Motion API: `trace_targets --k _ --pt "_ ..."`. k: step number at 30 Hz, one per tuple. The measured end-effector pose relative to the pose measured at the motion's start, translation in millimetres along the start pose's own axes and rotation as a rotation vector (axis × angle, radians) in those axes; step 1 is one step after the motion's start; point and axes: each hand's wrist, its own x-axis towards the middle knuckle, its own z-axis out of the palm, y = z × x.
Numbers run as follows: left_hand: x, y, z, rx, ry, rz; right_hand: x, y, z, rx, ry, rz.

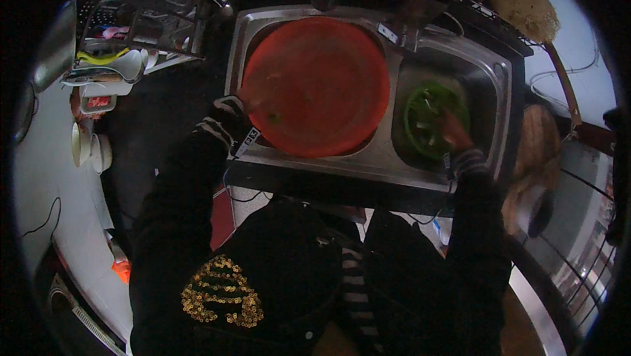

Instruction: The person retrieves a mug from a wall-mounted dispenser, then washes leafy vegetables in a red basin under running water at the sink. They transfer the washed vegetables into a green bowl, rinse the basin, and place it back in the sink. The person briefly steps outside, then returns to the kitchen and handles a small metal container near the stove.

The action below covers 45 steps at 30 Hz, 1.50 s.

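A wide red basin (325, 85) fills the left bowl of a steel double sink. At its left edge is my left hand (250, 100), which blends into the red, so its fingers and any grip on the rim are unclear. A small dark green bit (274, 119) shows inside the basin. In the right sink bowl sits a round green container (419, 145) with pale and green pieces, perhaps vegetables, in it. My right hand (454, 130) reaches into this container from the right. Its fingers are blurred among the contents, and whether they grip something is hidden.
The faucet (409, 35) stands behind the sink divider (394, 77). A dish rack (140, 25) with utensils is at the far left, with white bowls (101, 153) nearer. Wooden boards (535, 139) lean at the right, and a wooden-handled brush or broom (525, 1) rests above them.
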Motion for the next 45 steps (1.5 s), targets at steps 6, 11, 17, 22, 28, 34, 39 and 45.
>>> trace_targets --k 6,11,17,22,28,34,39,45 --pt "10 -18 21 0.108 -0.084 -0.049 -23 11 -27 -0.193 0.250 0.060" --pt "28 -1 49 0.066 -0.095 -0.095 -33 5 -31 0.146 0.392 -0.135" --pt "37 13 76 0.009 -0.078 -0.119 11 -100 38 0.422 0.069 -0.563" --pt "40 6 83 -0.009 -0.042 -0.128 25 -251 98 0.784 -0.298 -0.453" --pt "49 -12 100 -0.039 0.005 -0.109 97 -328 160 0.096 -0.015 -0.542" --pt "51 -21 104 -0.206 0.143 -0.037 126 -325 213 0.195 -0.109 -0.373" --pt "16 10 44 -0.706 0.370 -0.296 99 -316 165 0.699 -0.229 -0.347" --pt "25 98 -14 -0.612 0.659 -0.066 58 -305 85 1.132 -0.210 -0.489"
